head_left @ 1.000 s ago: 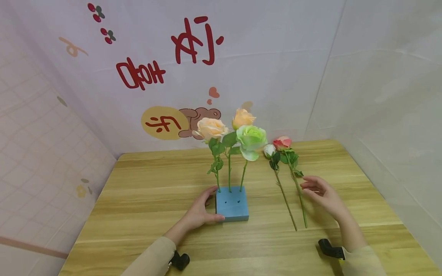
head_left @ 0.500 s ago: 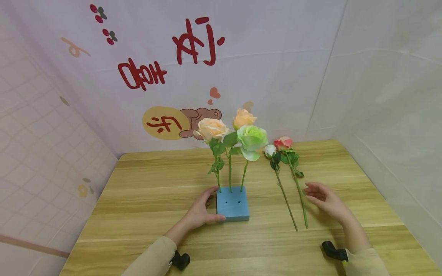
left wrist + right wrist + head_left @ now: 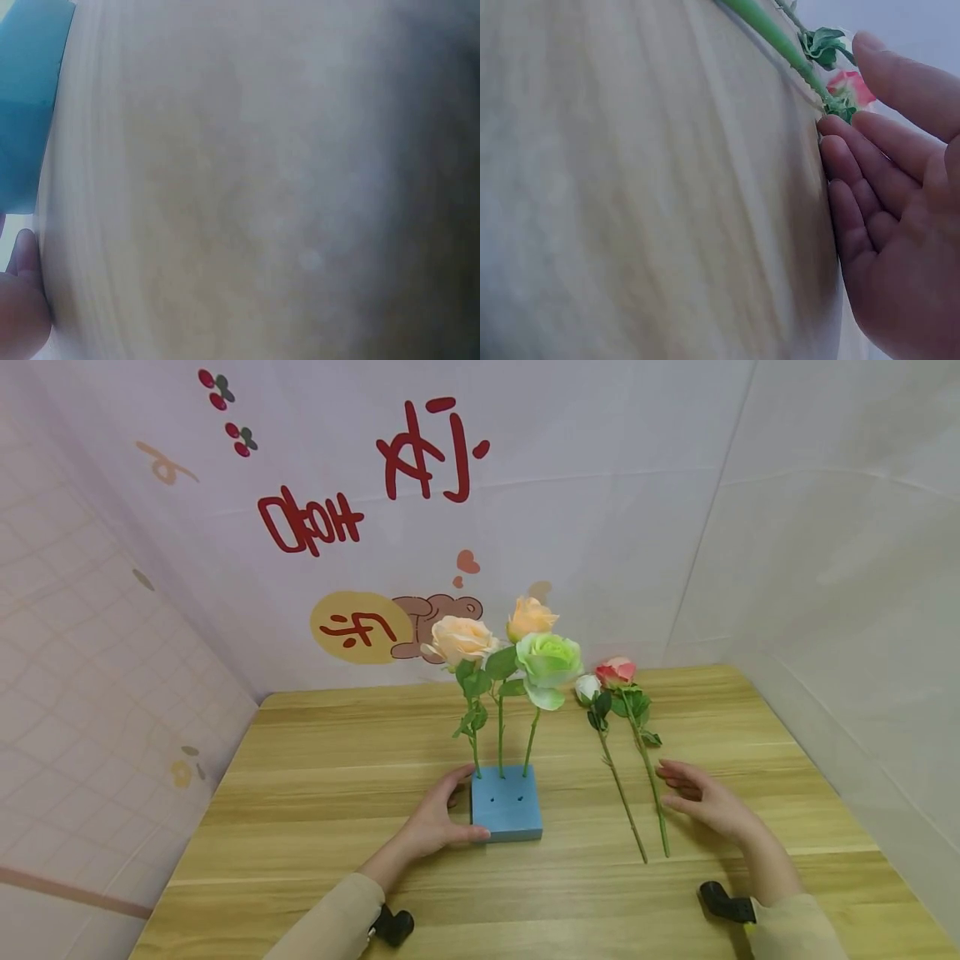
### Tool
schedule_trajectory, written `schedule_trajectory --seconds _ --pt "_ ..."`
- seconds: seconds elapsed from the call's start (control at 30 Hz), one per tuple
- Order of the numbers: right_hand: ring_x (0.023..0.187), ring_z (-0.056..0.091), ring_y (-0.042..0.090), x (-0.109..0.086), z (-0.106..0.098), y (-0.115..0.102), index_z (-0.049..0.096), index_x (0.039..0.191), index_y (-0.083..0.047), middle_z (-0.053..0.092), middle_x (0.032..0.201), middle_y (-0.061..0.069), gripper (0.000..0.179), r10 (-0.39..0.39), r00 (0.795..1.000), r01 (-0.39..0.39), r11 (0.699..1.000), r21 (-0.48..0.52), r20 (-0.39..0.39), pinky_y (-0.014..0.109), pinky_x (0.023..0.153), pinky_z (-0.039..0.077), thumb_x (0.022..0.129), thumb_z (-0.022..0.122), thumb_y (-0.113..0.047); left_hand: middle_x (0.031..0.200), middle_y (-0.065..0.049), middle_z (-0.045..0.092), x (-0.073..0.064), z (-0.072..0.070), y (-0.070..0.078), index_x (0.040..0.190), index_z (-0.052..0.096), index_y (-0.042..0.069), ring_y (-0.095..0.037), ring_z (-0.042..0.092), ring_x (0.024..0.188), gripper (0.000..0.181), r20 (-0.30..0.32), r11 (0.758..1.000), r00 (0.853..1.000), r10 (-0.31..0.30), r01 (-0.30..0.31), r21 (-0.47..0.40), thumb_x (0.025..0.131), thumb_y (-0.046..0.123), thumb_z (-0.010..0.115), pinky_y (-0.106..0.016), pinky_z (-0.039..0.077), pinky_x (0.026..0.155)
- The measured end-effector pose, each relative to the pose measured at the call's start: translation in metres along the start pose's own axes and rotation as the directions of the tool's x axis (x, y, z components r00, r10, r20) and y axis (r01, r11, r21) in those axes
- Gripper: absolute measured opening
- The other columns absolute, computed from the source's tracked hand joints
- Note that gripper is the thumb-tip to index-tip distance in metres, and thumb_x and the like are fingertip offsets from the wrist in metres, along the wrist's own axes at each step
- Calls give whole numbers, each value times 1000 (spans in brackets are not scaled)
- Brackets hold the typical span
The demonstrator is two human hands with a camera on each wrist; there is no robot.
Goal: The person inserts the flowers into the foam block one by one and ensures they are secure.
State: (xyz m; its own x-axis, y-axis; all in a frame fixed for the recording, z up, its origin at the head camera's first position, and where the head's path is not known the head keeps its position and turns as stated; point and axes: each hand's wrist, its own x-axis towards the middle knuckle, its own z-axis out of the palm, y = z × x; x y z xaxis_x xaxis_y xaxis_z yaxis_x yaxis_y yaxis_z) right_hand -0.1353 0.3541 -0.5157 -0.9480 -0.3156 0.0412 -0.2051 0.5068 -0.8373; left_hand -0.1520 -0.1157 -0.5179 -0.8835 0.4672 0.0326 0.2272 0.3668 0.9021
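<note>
In the head view a blue foam block [image 3: 507, 814] stands on the table, with several small holes in its top. Three artificial roses rise upright from its far row: a cream rose [image 3: 461, 641], a peach rose [image 3: 531, 618] and a green rose [image 3: 550, 660]. My left hand [image 3: 433, 820] grips the block's left side, thumb at the front and fingers at the back corner. My right hand [image 3: 708, 803], its fingers loosely bent and holding nothing, is just right of the pink rose's stem [image 3: 649, 777]. In the right wrist view that green stem [image 3: 776, 49] lies beyond the fingertips.
A pink rose head [image 3: 617, 672] and a white rose [image 3: 588, 689] lie near the table's far edge, stems toward me. The wooden table [image 3: 337, 735] meets a printed cloth backdrop [image 3: 585, 460] behind. Black wrist cameras [image 3: 726, 903] sit at both sleeves.
My right hand has drawn a little toward me and to the right, then edged back slightly left toward the stem. My left hand keeps its hold on the block.
</note>
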Motion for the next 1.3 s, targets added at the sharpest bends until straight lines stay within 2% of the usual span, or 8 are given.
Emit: schedule_trajectory --seconds 0.17,0.43,0.57,0.83,1.03,1.3 --pt "115 51 30 3 1 1 36 146 11 53 132 29 67 -16 1000 16 999 -39 -3 16 90 44 93 70 -11 153 -8 38 0 0 0 153 34 12 -27 39 138 99 0 1000 1000 0 0 0 73 28 91 -45 39 109" --pt "93 49 12 4 6 3 37 144 15 54 116 17 74 -37 999 36 997 -71 -12 22 77 47 86 78 -9 153 -9 38 0 0 -1 153 34 11 -28 40 137 99 1 1000 1000 -5 5 -6 73 27 91 -45 39 109" --pt "85 41 12 3 9 1 38 142 16 51 107 12 76 -35 999 35 995 -96 -4 23 71 43 85 79 -13 153 -9 38 0 0 0 154 34 12 -29 40 137 100 0 1000 1000 -7 7 -10 73 27 91 -45 38 109" --pt "78 41 14 1 14 -1 40 138 20 50 98 8 77 -54 999 53 993 -110 -5 23 66 39 83 82 -12 153 -9 38 1 1 -2 154 34 13 -29 39 137 99 -5 1000 1000 -16 16 -10 74 27 90 -45 38 110" --pt "79 42 13 0 18 -4 44 137 17 49 97 6 72 -2 999 -3 990 -142 -33 23 66 40 85 80 -16 154 -9 37 1 1 -3 154 34 14 -29 39 138 99 -4 1000 1000 -11 11 -14 74 28 90 -46 38 110" --pt "77 46 11 1 21 -9 49 135 14 54 95 5 61 68 994 -82 983 -166 -88 24 64 43 86 77 -9 154 -8 37 1 1 -3 154 34 14 -28 38 139 99 -6 1000 1000 -5 5 -6 74 28 90 -46 38 109"
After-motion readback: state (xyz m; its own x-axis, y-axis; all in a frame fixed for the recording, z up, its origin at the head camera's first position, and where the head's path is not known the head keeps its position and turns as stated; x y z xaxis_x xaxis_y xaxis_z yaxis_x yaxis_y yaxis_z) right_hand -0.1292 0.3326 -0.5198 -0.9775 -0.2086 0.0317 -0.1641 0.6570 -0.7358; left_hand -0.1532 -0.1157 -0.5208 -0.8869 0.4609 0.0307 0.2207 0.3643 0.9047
